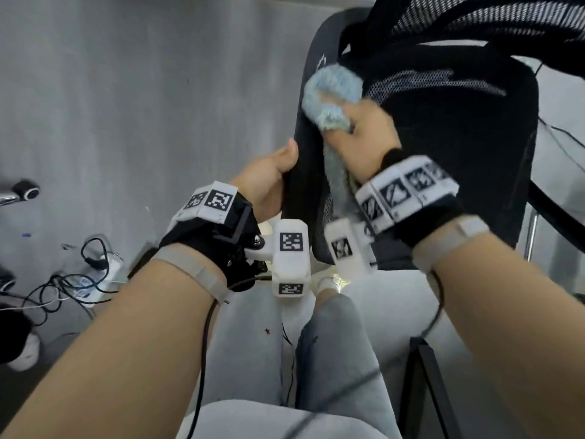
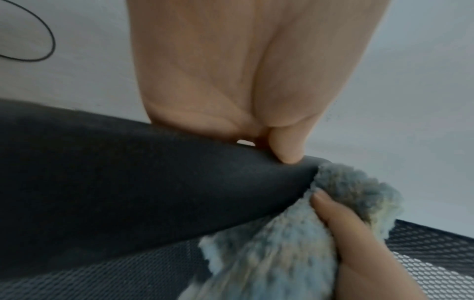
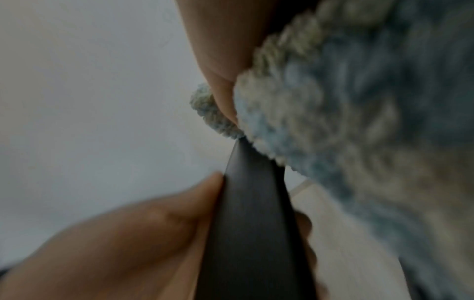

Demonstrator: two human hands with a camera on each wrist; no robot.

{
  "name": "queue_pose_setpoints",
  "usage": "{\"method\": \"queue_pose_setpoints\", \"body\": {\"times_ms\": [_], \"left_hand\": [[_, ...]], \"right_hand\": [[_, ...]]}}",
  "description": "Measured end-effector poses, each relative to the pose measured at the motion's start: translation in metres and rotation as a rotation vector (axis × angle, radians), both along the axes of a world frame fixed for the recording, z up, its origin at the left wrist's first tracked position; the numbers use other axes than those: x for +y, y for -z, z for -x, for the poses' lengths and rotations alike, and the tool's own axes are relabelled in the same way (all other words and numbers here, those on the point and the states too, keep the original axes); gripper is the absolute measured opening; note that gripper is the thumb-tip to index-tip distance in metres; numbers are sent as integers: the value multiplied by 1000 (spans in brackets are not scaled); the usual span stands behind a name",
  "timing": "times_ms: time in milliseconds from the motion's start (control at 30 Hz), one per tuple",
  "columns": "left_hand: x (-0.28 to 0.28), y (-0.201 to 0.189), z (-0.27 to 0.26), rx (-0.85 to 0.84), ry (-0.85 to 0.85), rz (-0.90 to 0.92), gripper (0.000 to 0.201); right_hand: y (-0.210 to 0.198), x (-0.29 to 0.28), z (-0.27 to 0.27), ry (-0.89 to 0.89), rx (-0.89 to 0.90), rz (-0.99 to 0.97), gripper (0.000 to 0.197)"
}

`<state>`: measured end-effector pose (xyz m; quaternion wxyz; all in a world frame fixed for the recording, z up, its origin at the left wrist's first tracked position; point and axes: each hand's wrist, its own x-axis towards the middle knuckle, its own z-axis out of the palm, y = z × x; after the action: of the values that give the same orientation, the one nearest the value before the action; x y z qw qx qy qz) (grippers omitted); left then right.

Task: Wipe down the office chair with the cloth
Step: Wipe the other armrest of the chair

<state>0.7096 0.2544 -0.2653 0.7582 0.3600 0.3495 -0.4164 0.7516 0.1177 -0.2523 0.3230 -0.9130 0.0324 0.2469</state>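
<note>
A black mesh office chair (image 1: 443,128) fills the upper right of the head view, seen from behind its backrest. My left hand (image 1: 272,175) grips the dark plastic rim of the backrest (image 2: 128,172), thumb on the outer face (image 3: 153,233). My right hand (image 1: 364,137) holds a fluffy light-blue cloth (image 1: 329,96) bunched against the rim just above the left hand. In the left wrist view the cloth (image 2: 295,233) is pinched under the right thumb where it meets the rim. The right wrist view shows the cloth (image 3: 346,121) pressed on the rim's edge (image 3: 246,213).
A grey floor (image 1: 126,90) lies to the left. Tangled black cables and a white power strip (image 1: 95,274) sit at the lower left. A chair caster (image 1: 27,188) shows at the left edge. My grey-trousered legs (image 1: 332,343) stand below the chair.
</note>
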Motion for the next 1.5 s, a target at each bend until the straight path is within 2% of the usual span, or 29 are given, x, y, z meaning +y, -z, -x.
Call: {"method": "queue_pose_setpoints", "body": {"times_ms": [67,167,300,367,467,567,667,800,900,1033,1133,1233,1333,1400,1500], "left_hand": [[-2,1,0,-15,-21,-10,43],[0,0,-3,-25,-21,12,34],[4,-1,-13,-45,60,32,35],[5,-1,-18,-44,94,26,38],[7,3,-21,-70,168,-30,38],[9,4,-22,-94,218,-80,29],[11,2,-23,-92,260,-99,28],[9,-1,-25,-84,267,-129,27],[10,0,-26,-80,276,-117,26],[16,4,-24,-73,277,-60,25],[15,5,-19,-63,264,-50,26],[15,5,-20,-63,250,-52,27],[15,6,-23,-62,255,-32,35],[15,5,-22,-63,264,-56,33],[14,6,-17,-88,288,-49,26]], "right_hand": [[-3,1,16,-64,45,-7,45],[-2,0,-4,-58,27,34,46],[6,4,-47,138,-17,3,42],[4,7,-50,172,-26,1,41],[-1,6,-30,109,25,37,36],[-10,4,-11,44,59,14,41],[-14,4,-32,4,28,127,43],[-7,12,-75,138,-40,201,33],[-7,19,-72,185,-14,185,36],[-16,22,-42,55,109,198,55],[-17,26,-51,-13,89,310,55],[-10,34,-78,110,82,340,56],[-7,35,-85,184,71,275,56],[-14,30,-70,129,94,222,53],[-23,20,-30,-65,135,158,53]]}}
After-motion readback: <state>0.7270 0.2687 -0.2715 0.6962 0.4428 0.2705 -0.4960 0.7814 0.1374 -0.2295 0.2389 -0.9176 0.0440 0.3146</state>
